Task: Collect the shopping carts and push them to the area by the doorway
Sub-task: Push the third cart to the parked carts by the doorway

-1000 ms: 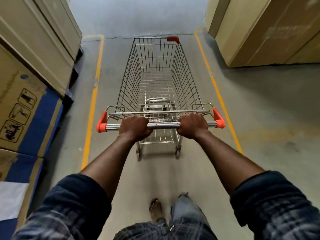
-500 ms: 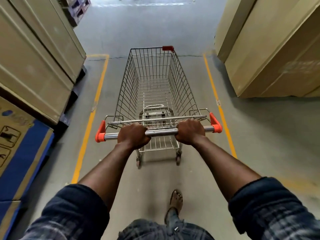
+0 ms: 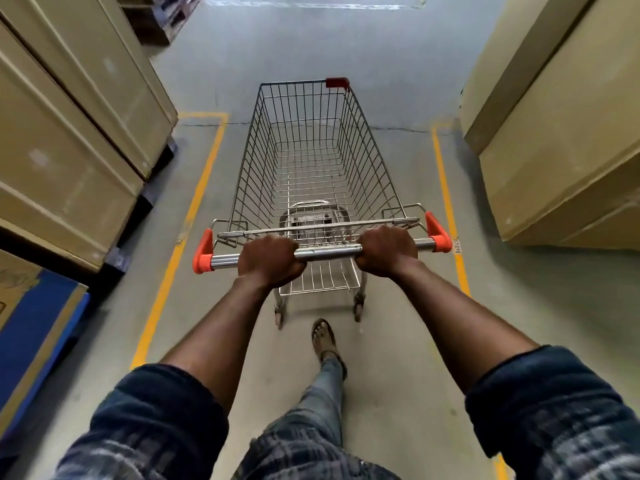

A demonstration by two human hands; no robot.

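Note:
An empty wire shopping cart [image 3: 311, 157] stands in front of me on the grey concrete floor, between two yellow floor lines. Its chrome handle bar [image 3: 327, 252] has orange end caps, and a red tag sits on the far rim. My left hand [image 3: 270, 259] grips the bar left of centre. My right hand [image 3: 386, 251] grips it right of centre. Both arms reach forward with dark sleeves pushed up. One sandalled foot [image 3: 323, 336] is stepping forward just behind the cart's rear wheels.
Tall cardboard boxes [image 3: 69, 140] on pallets line the left side, with a blue-printed box [image 3: 31, 327] nearest me. More large cardboard boxes [image 3: 561, 133] stand on the right. A pallet [image 3: 166, 15] sits far ahead on the left. Open floor stretches beyond the cart.
The cart and I have rolled forward along the lane; the boxes on both sides have slid back past me and more open floor shows ahead. Both hands stay on the bar.

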